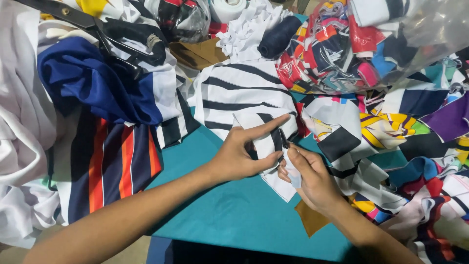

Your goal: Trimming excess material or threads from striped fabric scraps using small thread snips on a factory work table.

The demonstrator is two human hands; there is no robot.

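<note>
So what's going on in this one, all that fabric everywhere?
A person is working at a teal table heaped with fabric pieces. Both hands pinch a small white piece of cloth with black stripes: the left hand grips it with the index finger stretched out, and the right hand holds its lower edge. A larger black-and-white striped fabric lies just behind, black scissors rest on the pile at upper left, and a clear bag of colourful scraps sits at upper right.

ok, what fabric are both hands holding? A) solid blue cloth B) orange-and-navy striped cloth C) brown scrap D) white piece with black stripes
D: the left hand and right hand both pinch the white piece with black stripes above the teal table; the solid blue cloth lies untouched farther left.
</note>
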